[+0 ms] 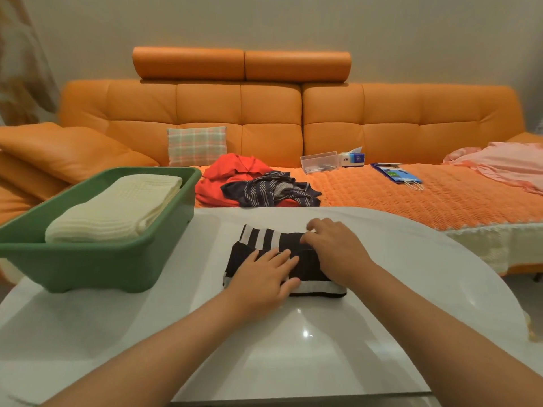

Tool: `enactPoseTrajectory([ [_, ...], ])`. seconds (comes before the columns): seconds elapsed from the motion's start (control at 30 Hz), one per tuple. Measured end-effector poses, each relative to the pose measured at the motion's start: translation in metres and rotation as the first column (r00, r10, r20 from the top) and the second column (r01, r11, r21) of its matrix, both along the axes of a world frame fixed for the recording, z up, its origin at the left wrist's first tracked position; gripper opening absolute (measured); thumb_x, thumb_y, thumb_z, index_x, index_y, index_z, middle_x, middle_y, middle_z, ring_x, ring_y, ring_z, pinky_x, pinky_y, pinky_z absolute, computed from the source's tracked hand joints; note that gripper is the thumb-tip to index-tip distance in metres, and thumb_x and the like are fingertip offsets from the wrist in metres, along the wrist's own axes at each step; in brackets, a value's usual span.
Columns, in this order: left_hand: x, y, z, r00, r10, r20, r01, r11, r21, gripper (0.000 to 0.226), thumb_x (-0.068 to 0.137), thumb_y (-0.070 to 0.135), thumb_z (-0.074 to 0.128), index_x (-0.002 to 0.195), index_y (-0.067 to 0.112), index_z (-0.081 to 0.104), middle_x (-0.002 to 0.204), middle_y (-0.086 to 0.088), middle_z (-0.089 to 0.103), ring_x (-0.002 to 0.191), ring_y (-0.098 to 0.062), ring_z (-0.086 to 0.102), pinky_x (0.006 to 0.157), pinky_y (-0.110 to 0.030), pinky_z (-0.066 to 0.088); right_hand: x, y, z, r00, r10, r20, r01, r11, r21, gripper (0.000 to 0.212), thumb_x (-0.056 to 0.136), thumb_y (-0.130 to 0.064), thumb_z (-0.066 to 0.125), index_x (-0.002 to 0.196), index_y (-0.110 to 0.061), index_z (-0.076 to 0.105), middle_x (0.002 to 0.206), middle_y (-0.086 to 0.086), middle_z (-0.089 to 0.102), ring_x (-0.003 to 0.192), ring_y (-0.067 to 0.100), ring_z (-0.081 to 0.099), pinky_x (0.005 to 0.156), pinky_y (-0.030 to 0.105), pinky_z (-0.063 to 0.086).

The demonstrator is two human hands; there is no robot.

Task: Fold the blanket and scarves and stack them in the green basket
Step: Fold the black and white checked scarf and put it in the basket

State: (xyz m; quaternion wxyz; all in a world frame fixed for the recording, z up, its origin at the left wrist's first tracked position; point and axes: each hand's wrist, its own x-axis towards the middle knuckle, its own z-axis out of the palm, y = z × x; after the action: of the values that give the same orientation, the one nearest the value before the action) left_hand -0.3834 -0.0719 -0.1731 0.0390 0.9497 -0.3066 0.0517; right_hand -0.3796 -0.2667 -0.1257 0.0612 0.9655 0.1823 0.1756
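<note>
Left hand point(266, 277), head view: palm down, fingers straight and spread, pressing flat on the near left part of the striped scarf point(264, 237)
Right hand point(335, 251): palm down on the scarf's right side, fingers lightly bent and laid over the top fold; nothing is clamped in either hand
Striped scarf: black with white bands, folded into a compact block, lying on the counter point(293, 348) directly under both hands, just right of the green basket point(97, 259)
Green basket: rectangular plastic tub on the counter's left end, apart from the scarf
Cream blanket point(117, 207): folded, lying lengthwise inside the basket and filling most of it
Dark patterned scarf point(270, 189): unfolded, crumpled on the sofa seat beyond the counter, lying partly over a red garment point(229, 174)
Orange sofa point(264, 113): runs the full width behind the counter, seat covered by an orange textured throw point(411, 192)
Plaid cushion point(197, 146): upright against the backrest, behind the red garment
Clear plastic box point(318, 161) and tissue box point(352, 158): side by side on the seat
Blue paper bag point(396, 173): flat on the throw, right of the tissue box
Pink cloth point(505, 163): heaped at the far right of the seat
</note>
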Motion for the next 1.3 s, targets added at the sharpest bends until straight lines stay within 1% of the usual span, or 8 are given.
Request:
enactPoseTrajectory([
  [0.13,0.004,0.011,0.001,0.999,-0.052,0.011,0.052,0.999,-0.013,0.06,0.101,0.058,0.022,0.156,0.035,0.013,0.163,0.013,0.012,0.15,-0.005,0.005,0.124,-0.039,0.007,-0.021,0.004,-0.013,0.977,0.097,-0.19,-0.058,0.977,0.203,0.041,0.105,-0.033,0.037,0.142,-0.025,0.053,0.146,-0.004,0.052,0.133,0.015,0.045,0.111,0.029,0.032],
  [0.33,0.012,0.05,0.007,0.991,-0.125,0.037,0.123,0.991,0.051,0.081,0.091,0.072,0.035,0.157,0.03,0.016,0.163,0.013,0.013,0.15,-0.004,0.007,0.123,-0.03,0.003,-0.036,-0.025,-0.026,0.938,0.087,-0.336,-0.058,0.994,0.094,0.08,0.094,-0.058,0.047,0.16,-0.028,0.012,0.166,-0.008,0.009,0.152,0.008,0.003,0.117,0.021,-0.008],
  [0.57,0.013,0.071,0.012,0.997,-0.033,-0.074,0.017,0.978,-0.207,0.077,0.081,0.044,0.068,0.151,0.028,0.038,0.155,0.009,0.038,0.142,-0.008,0.034,0.114,-0.019,0.023,-0.036,-0.029,-0.026,0.919,0.072,-0.388,0.081,0.928,0.365,0.075,0.083,-0.025,0.069,0.15,-0.028,0.036,0.149,-0.01,0.038,0.137,0.012,0.039,0.112,0.023,0.031],
  [0.7,0.008,0.068,0.017,0.998,0.004,-0.062,-0.027,0.929,-0.369,0.055,0.072,0.029,0.067,0.125,0.035,0.058,0.115,0.015,0.067,0.101,-0.008,0.063,0.086,-0.021,0.046,-0.035,-0.038,-0.006,0.925,0.026,-0.378,0.195,0.823,0.534,0.047,0.073,-0.016,0.072,0.116,-0.033,0.062,0.111,-0.01,0.064,0.098,0.007,0.06,0.089,0.027,0.053],
  [0.83,0.01,0.068,0.024,0.983,0.1,-0.156,-0.18,0.712,-0.679,0.033,0.075,0.028,0.075,0.103,0.036,0.059,0.084,0.011,0.069,0.069,-0.009,0.064,0.067,-0.024,0.051,-0.032,-0.052,0.001,0.931,-0.004,-0.364,0.284,0.633,0.72,0.023,0.073,-0.023,0.071,0.095,-0.029,0.064,0.086,-0.007,0.068,0.081,0.016,0.066,0.075,0.043,0.061],
  [1.0,0.016,0.051,0.029,0.933,0.234,-0.273,-0.355,0.485,-0.799,0.033,0.084,0.04,0.075,0.109,0.025,0.06,0.099,0.005,0.067,0.082,-0.016,0.064,0.067,-0.022,0.048,-0.021,-0.051,-0.002,0.921,-0.079,-0.383,0.374,0.461,0.805,0.024,0.091,-0.026,0.059,0.114,-0.028,0.051,0.102,-0.003,0.063,0.085,0.011,0.06,0.068,0.028,0.057],
  [1.17,0.034,0.032,0.03,0.887,0.46,0.048,-0.364,0.758,-0.541,0.041,0.09,0.038,0.068,0.124,0.019,0.059,0.125,0.0,0.057,0.103,-0.021,0.06,0.083,-0.034,0.048,-0.004,-0.032,-0.01,0.854,-0.322,-0.408,0.517,0.606,0.605,0.054,0.096,-0.031,0.051,0.147,-0.027,0.034,0.14,0.007,0.044,0.111,0.022,0.055,0.091,0.039,0.055],
  [1.3,0.042,0.004,0.03,0.922,0.181,0.343,-0.085,0.958,-0.275,0.042,0.084,0.008,0.066,0.125,0.017,0.064,0.134,-0.007,0.058,0.12,-0.029,0.055,0.102,-0.042,0.041,0.003,-0.02,-0.007,0.913,-0.36,-0.19,0.404,0.861,0.309,0.061,0.095,-0.021,0.05,0.153,-0.03,0.031,0.161,0.006,0.025,0.144,0.027,0.029,0.117,0.041,0.028],
])
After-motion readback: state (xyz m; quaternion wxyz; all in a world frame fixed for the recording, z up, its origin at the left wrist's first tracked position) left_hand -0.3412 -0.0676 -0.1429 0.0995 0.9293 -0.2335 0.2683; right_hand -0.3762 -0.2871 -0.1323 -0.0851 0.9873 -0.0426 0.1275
